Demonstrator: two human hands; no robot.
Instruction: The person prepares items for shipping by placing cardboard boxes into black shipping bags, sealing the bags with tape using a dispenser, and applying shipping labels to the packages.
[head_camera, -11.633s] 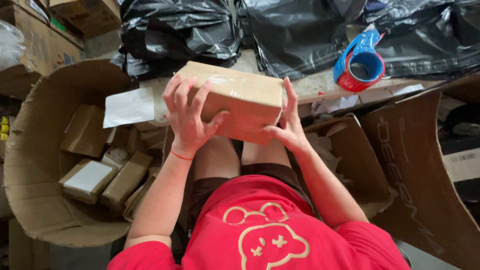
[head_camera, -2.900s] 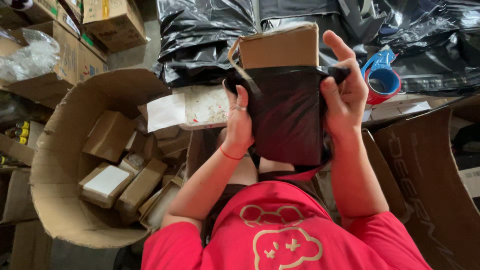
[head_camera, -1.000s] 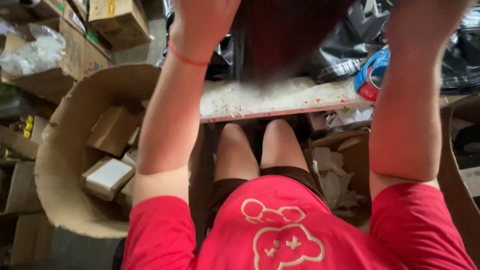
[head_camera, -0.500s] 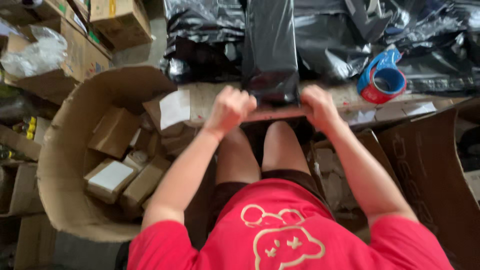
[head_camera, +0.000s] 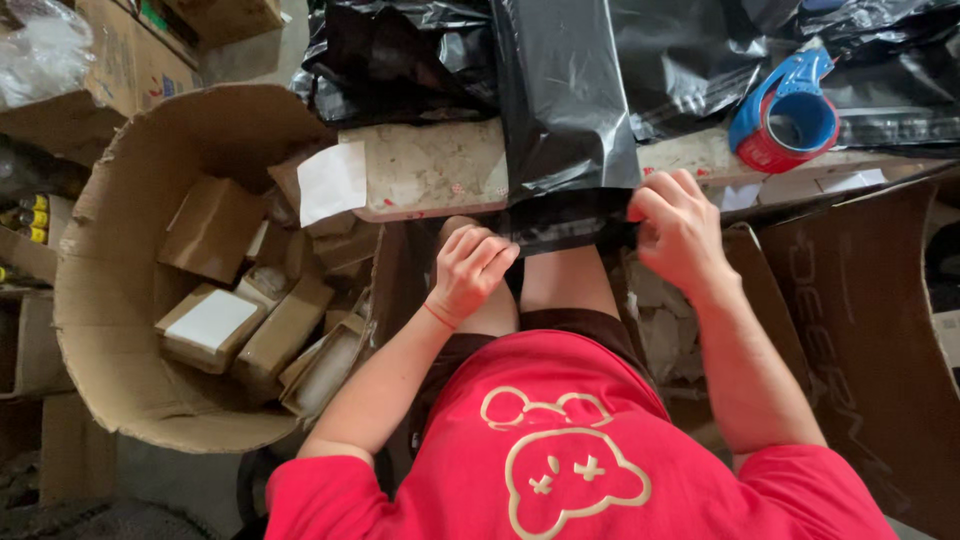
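Both hands have slid apart along the near end of the black mailer bag (head_camera: 563, 110) since half a second ago, when they sat close together at its middle.

Lying lengthwise across the worn board (head_camera: 430, 165), the bag has its open end hanging over the board's near edge, above the person's knees. At the left corner of that end, the left hand (head_camera: 470, 270) is curled with fingers bent inward, touching the flap; whether it truly pinches the plastic I cannot tell. At the right corner, the right hand (head_camera: 680, 230) grasps the flap between thumb and fingertips. Right of the bag, a blue and red tape dispenser (head_camera: 785, 115) rests on the board. Left of the board stands a large open carton (head_camera: 120, 300) holding small brown boxes (head_camera: 210, 225).
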